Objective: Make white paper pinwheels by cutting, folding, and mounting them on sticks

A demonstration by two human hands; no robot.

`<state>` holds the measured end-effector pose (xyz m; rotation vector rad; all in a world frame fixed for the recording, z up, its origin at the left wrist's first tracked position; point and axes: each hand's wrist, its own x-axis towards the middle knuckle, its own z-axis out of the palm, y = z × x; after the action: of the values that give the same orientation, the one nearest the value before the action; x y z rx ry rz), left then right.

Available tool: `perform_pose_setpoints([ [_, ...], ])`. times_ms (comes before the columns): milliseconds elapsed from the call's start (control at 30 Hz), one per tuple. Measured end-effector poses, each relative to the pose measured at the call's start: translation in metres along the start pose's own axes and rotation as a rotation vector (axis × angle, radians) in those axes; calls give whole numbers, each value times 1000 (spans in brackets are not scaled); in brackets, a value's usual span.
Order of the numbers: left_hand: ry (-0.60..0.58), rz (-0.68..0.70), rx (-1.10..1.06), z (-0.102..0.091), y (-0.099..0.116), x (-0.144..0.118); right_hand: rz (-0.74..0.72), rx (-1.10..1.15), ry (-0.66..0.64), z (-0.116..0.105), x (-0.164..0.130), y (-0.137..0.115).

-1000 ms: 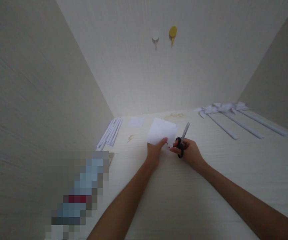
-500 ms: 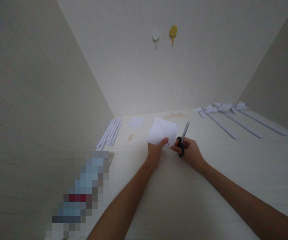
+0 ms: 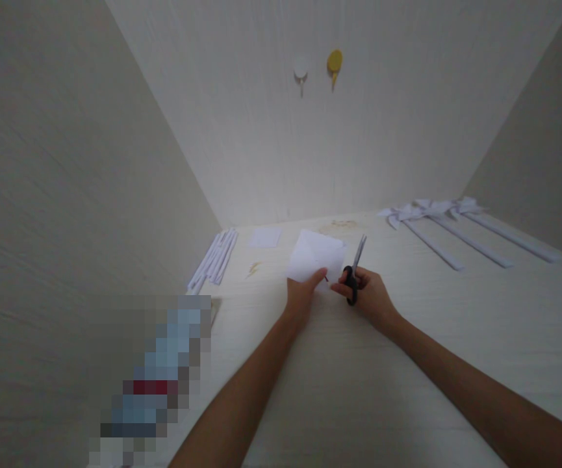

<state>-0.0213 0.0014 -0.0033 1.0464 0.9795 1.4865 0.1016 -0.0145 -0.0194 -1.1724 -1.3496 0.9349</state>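
A white sheet of paper (image 3: 312, 252), roughly square with faint creases, is held up by my left hand (image 3: 303, 292), whose thumb presses on its lower edge. Just below the paper's right side, my right hand (image 3: 371, 296) has its fingers through the black handles of a pair of scissors (image 3: 357, 266). The blades point up and away and stand nearly together, beside the paper rather than around it. A small dark red mark shows near my left thumb; what it is I cannot make out.
Rolled white paper sticks (image 3: 215, 257) lie in a bundle at the table's left. A small paper square (image 3: 265, 237) lies at the back. At the right, white paper pinwheel shapes on sticks (image 3: 429, 211) rest near the wall. White (image 3: 301, 68) and yellow (image 3: 334, 60) hooks hang on the wall.
The view has shifted very slightly. The scissors' tips have moved a little to the left, and both hands keep about the same pose.
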Motion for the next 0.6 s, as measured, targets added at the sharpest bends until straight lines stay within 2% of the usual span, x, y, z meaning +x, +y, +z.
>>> perform_pose_setpoints([
  [600,18,-31,17,-1,-3,1,13,26,22,0,-1,-3],
])
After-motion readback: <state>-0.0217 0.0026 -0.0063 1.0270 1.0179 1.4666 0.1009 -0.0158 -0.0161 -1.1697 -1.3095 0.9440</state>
